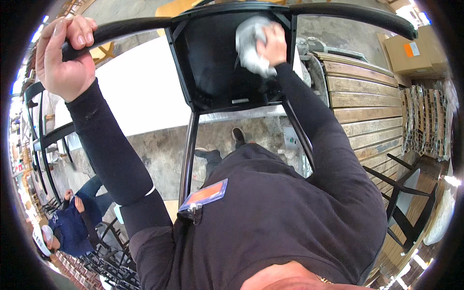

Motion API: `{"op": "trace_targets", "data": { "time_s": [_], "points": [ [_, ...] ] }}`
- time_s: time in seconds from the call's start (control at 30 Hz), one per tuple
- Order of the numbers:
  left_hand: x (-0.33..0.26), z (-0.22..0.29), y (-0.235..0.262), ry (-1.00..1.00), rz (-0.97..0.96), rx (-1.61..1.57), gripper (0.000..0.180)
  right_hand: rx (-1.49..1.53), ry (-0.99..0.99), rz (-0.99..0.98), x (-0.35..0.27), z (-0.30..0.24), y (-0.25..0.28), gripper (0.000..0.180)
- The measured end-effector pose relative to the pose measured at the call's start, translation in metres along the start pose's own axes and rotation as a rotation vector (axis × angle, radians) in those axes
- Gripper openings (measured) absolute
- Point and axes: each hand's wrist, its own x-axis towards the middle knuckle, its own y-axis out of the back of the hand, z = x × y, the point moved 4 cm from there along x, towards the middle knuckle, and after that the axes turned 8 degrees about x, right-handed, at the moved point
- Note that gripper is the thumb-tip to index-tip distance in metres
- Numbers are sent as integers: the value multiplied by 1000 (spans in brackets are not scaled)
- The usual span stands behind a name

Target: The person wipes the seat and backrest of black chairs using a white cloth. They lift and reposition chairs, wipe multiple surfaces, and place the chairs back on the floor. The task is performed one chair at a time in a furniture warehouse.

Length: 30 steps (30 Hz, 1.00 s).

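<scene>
A black chair is tipped over in front of me, with the dark underside of its seat facing me. My left hand is closed round the end of the chair's left upper leg. Against the right part of the underside, my right hand presses a crumpled white cloth, slightly blurred. Another leg stretches out to the upper right. Two more black bars run from the seat down toward my body, one on either side.
Under the chair is a white-topped table. A slatted wooden platform lies to the right, near a cardboard box and a black chair frame. At lower left, a person in a white cap works among black chair frames.
</scene>
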Motion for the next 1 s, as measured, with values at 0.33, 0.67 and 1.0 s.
{"op": "trace_targets", "data": {
  "time_s": [0.33, 0.67, 1.0],
  "points": [
    [2, 0, 3, -12, -23, 99, 23, 304, -94, -865, -149, -160, -91, 37],
    [-7, 19, -32, -134, 46, 203, 19, 328, 221, -886, -75, -219, -110, 29],
    [1, -5, 8, -29, -92, 10, 24, 752, 271, -799, -140, -220, -78, 38]
  ]
}}
